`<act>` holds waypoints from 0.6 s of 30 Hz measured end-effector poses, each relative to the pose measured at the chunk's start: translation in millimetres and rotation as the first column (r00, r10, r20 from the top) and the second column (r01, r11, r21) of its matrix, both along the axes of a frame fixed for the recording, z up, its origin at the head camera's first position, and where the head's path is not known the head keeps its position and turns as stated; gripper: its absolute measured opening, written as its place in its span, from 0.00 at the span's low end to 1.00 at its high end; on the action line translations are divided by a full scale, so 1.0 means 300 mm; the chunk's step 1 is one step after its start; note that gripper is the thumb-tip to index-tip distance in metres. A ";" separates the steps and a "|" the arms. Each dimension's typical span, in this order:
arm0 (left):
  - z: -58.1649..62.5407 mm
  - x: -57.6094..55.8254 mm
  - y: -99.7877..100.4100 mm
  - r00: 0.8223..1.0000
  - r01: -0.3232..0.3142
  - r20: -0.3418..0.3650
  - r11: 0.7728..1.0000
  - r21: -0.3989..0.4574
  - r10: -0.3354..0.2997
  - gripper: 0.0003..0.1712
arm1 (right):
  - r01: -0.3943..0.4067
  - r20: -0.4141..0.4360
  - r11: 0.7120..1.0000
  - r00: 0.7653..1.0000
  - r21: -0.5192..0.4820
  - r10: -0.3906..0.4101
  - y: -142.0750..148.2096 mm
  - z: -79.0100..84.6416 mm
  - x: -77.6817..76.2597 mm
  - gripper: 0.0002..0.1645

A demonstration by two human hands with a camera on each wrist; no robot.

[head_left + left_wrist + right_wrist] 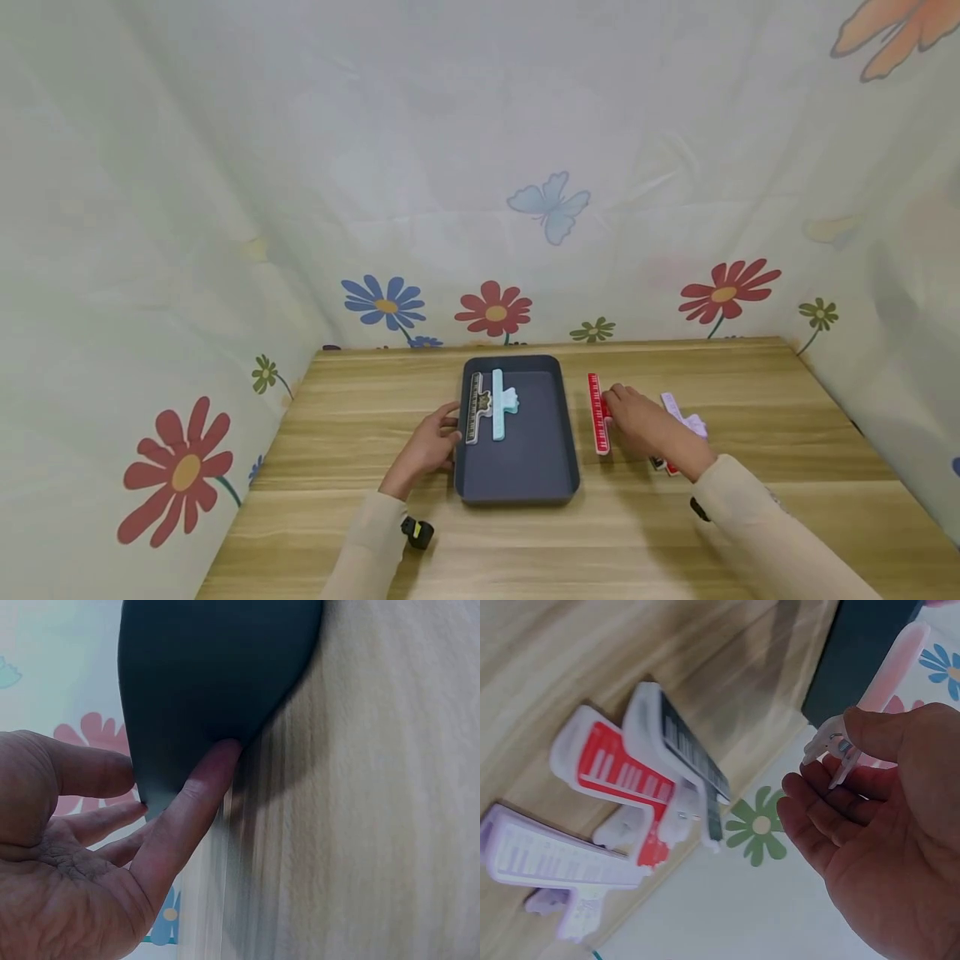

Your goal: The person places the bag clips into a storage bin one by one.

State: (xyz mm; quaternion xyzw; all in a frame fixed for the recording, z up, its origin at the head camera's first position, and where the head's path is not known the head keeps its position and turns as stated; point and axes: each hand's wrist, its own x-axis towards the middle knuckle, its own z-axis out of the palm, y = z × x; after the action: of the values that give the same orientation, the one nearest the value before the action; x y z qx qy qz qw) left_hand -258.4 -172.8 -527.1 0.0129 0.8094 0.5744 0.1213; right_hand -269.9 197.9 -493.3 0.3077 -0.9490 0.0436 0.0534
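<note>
My right hand point(637, 421) pinches a red and white long-jawed clip point(598, 414) by its handle, to the right of the dark tray point(517, 487). The right wrist view shows the clip's pale underside point(900, 664) raised off the table. With fairly straight fingers, my left hand point(429, 443) touches the tray's left wall; in the left wrist view one fingertip point(225, 750) lies against its outer side. Inside the tray, a black and gold clip point(474, 408) lies along the left wall, with a light blue clip point(498, 406) beside it.
Under and beside my right forearm lie a lilac clip point(562, 855), another red clip point(622, 765) and a black and white clip point(679, 742), close together. Wood-grain table point(360, 392) surrounds the tray. A flower-printed curtain point(450, 208) stands behind it and at both sides.
</note>
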 end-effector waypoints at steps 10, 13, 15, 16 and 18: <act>-0.006 0.000 0.000 1.000 -0.003 -0.003 1.000 0.000 0.003 0.34 | -0.012 -0.054 0.998 0.998 -0.056 0.009 -0.012 0.040 0.008 0.20; -0.007 0.000 0.000 1.000 -0.002 -0.001 1.000 0.001 0.002 0.34 | 0.005 -0.033 0.998 0.999 -0.056 -0.006 -0.013 0.057 0.009 0.21; -0.007 -0.001 -0.001 1.000 0.000 -0.001 1.000 0.000 0.000 0.34 | 0.016 -0.020 0.998 1.000 -0.060 -0.018 -0.016 0.072 0.011 0.21; -0.008 -0.002 -0.002 1.000 0.001 -0.001 1.000 -0.001 -0.001 0.34 | 0.019 -0.016 0.998 1.000 -0.061 -0.020 -0.018 0.079 0.011 0.22; -0.007 -0.005 -0.003 1.000 0.001 0.003 1.000 -0.007 -0.001 0.34 | 0.024 -0.013 0.998 1.000 -0.059 -0.024 -0.022 0.092 0.012 0.23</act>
State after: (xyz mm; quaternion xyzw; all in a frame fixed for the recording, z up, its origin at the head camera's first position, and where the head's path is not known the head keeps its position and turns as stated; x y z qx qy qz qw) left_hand -259.9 -173.8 -529.3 0.0118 0.8112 0.5715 0.1230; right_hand -266.4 191.3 -465.6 0.2948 -0.9505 0.0688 0.0695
